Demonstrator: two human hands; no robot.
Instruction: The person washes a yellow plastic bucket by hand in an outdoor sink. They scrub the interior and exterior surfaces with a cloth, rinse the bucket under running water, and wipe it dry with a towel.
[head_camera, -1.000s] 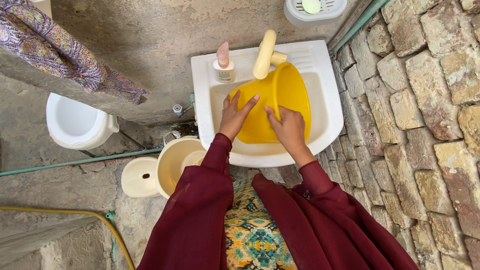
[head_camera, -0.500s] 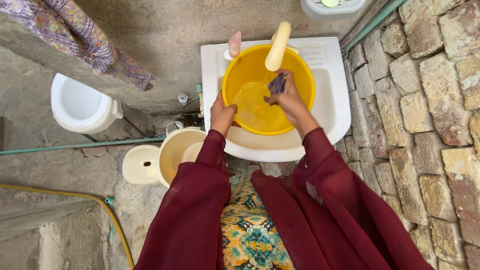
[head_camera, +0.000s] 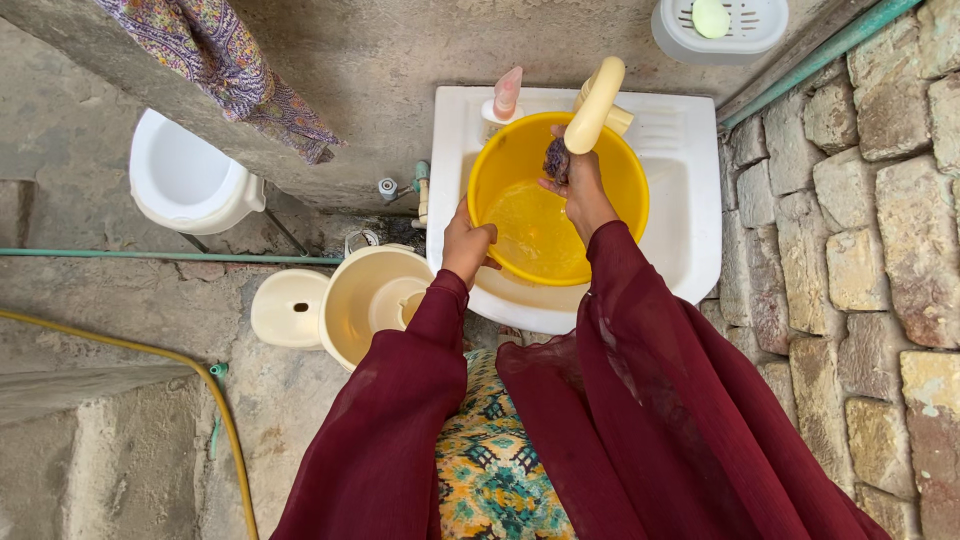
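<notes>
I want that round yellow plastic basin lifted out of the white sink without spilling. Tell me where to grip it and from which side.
Grip the round yellow plastic basin by its rim on opposite sides, probably left and right. The left hand already holds the near-left rim; the right hand, now clutching a dark scrubber, could take the right rim. Avoid the far edge: the cream tap overhangs it. There seems to be water inside, so keep it level.

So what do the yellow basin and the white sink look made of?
The yellow basin looks like plastic: uniform bright colour, thin rim, slightly translucent wall. The white sink looks like glazed ceramic: thick, smooth, glossy edges, though moulded plastic cannot be ruled out.
</notes>
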